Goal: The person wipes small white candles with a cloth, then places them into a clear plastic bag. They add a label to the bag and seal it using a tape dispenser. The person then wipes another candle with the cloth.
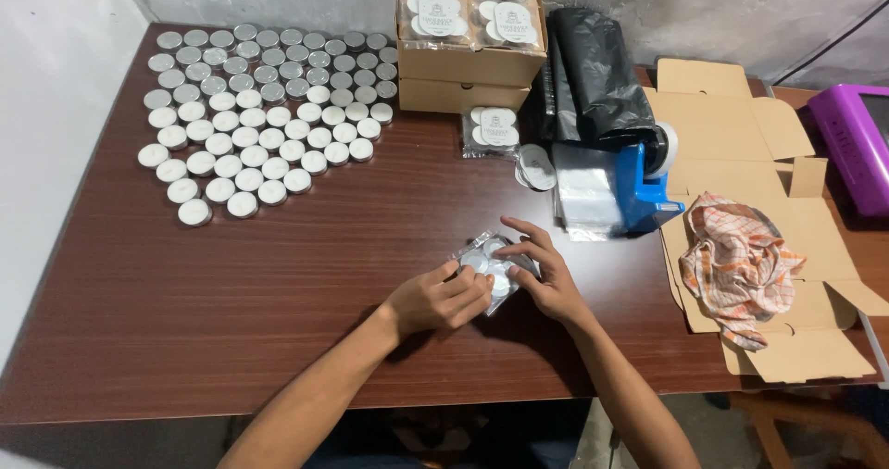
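Centre of the frame, on the dark wood table (231, 284): a clear plastic packet of tealight candles (493, 265), flat and glossy, with round silver-cupped white candles showing through it. The left hand (440, 298) has its grip pinching the packet's near left edge, fingers curled. The right hand (546, 275) rests on the packet's right side, fingers spread and pressing down. Upper left: rows of loose tealights (259, 108). Top centre: stacked cardboard boxes (468, 62) holding filled packets. Right of centre: a blue tape dispenser (648, 187) beside a checked cloth (736, 265).
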